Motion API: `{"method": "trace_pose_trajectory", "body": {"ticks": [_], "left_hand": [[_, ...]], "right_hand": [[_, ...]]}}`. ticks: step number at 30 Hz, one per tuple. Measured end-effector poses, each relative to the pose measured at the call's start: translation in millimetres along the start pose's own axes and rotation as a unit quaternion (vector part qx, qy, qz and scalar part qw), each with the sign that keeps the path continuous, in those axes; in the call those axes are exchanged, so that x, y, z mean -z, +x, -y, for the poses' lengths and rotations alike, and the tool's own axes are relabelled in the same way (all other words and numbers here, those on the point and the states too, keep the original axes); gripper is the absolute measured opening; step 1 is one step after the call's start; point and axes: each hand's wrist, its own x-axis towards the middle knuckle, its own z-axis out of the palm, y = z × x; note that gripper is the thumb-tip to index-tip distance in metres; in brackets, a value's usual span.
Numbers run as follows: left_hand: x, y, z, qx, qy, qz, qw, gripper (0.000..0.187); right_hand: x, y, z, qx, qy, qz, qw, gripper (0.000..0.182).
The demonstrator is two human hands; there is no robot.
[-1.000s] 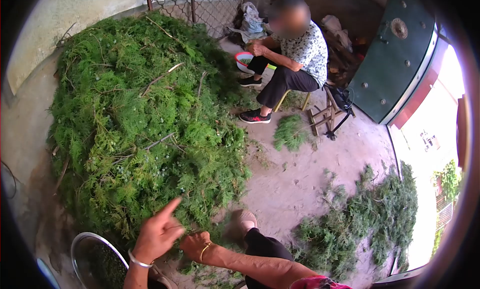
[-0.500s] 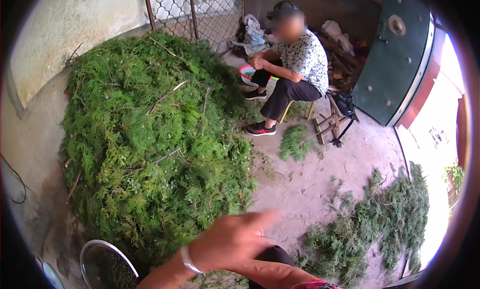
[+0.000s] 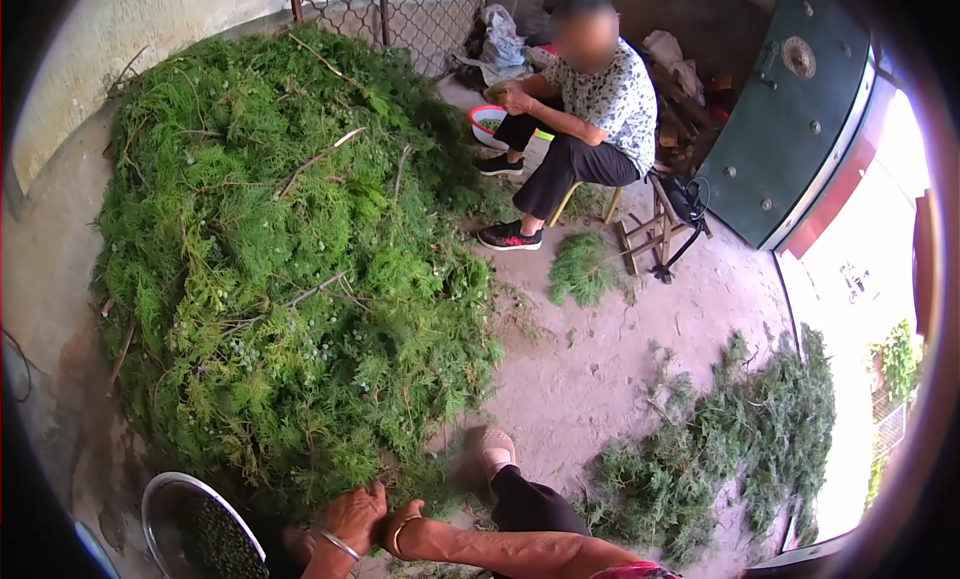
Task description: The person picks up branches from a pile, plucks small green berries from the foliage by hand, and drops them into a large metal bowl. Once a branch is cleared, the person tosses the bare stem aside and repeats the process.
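Observation:
My left hand [image 3: 354, 517], with a silver bracelet at the wrist, is low in the view at the near edge of a large heap of green conifer branches [image 3: 270, 249]. Its fingers curl downward, and what they hold is hidden. Right beside it, my right hand [image 3: 404, 529], wearing a gold-coloured bracelet, is also closed; its grip is too small to make out. A metal bowl [image 3: 150, 514] of small green pieces stands to the left of my hands.
A person [image 3: 610, 104] sits on a stool across the heap, hands together by a red-rimmed basin [image 3: 473, 125]. More cut branches [image 3: 740, 429] lie on the floor at right. A folding wooden stool [image 3: 655, 229] stands near the green door [image 3: 800, 109]. My foot [image 3: 497, 447] is beside the heap.
My left hand has come down and left from its raised, blurred position to the heap's edge. My right hand now shows beside it. The view has shifted slightly, and my foot is visible.

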Motion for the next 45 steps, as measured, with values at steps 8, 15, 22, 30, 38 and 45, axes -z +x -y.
{"method": "trace_pose_trajectory", "body": {"ticks": [8,15,22,30,38,45], "left_hand": [[2,-4,5,0.04,-0.026,-0.038,0.998,0.029],[-1,-8,7,0.067,-0.068,0.005,0.995,0.028],[-3,-17,13,0.037,-0.07,-0.026,0.997,0.017],[-45,-28,14,0.044,-0.12,0.041,0.991,0.019],[-154,42,25,-0.027,-0.339,-0.058,0.938,0.03],[-115,204,48,0.276,-0.165,-0.207,0.924,0.049]], "right_hand": [[13,-12,1,0.004,-0.006,-0.046,0.999,0.038],[18,-17,2,0.001,-0.009,-0.021,1.0,0.034],[27,-49,-2,0.032,-0.014,-0.09,0.995,0.031],[13,-77,-14,0.038,-0.024,-0.265,0.963,0.023],[9,-97,-29,0.056,-0.022,-0.312,0.948,0.024],[9,-105,-51,-0.004,0.033,-0.357,0.934,0.021]]}}
